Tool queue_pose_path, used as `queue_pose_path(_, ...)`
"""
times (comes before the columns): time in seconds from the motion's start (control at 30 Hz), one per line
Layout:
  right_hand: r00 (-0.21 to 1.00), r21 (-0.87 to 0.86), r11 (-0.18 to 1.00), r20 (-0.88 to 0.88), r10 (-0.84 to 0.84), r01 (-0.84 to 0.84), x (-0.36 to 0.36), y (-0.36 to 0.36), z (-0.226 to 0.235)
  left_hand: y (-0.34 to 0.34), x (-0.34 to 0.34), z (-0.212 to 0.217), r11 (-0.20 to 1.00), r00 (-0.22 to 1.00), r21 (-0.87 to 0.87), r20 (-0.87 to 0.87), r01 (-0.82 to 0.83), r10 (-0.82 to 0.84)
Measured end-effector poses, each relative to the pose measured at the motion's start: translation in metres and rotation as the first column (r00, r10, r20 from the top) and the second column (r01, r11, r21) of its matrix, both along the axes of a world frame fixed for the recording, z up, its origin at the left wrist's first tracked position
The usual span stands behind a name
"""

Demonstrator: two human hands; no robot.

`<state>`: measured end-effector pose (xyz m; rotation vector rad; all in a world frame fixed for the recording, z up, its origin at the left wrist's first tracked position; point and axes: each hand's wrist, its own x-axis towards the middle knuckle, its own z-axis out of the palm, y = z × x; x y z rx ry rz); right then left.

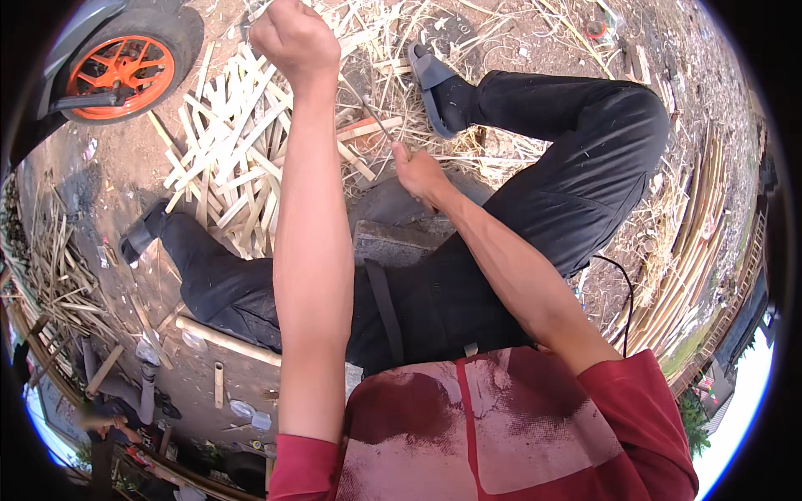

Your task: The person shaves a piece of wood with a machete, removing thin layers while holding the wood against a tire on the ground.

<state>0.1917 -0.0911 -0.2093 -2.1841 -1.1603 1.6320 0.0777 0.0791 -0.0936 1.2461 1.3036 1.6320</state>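
My left hand (294, 40) is raised at the top edge, its fingers curled into a closed grip. A pale sliver shows beside its fingers, cut off by the frame, too little to name. Lower and to the right, my right hand (420, 175) is closed, with the thumb pointing forward. A thin, dark blade like a knife's (378, 119) runs up and away from it; the handle is hidden in my fist. Below the left hand lies a heap of split bamboo strips (230, 142). Beneath my right hand is a dark rounded object (388, 200), partly hidden by my arm.
An orange-rimmed motorcycle wheel (125, 75) stands at the upper left. My legs spread to both sides, the right foot in a grey sandal (430, 73). Long bamboo strips (697, 242) lie at the right. A bamboo tube (219, 384) and another person (113, 426) are at the lower left.
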Motion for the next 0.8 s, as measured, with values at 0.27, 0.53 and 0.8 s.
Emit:
queue_pose_path(0.27, 0.728, -0.518, 0.798, -0.412, -0.548, 0.307, -0.026, 0.034, 0.06, 0.014, -0.021, -0.031, 0.98, 0.925, 0.05, 0.324, 0.19, -0.196)
queue_pose_path(0.53, 0.933, 0.421, 0.838, 0.246, 0.264, -0.348, 0.039, 0.1, 0.21, 0.015, -0.046, -0.017, 0.989, 0.85, -0.036, 0.517, 0.141, -0.102)
queue_pose_path(0.8, 0.997, 0.639, 0.769, 0.069, -0.039, -0.014, -0.002, 0.032, 0.065, 0.006, -0.019, -0.011, 0.994, 0.995, 0.079, 0.06, -0.079, 0.074)
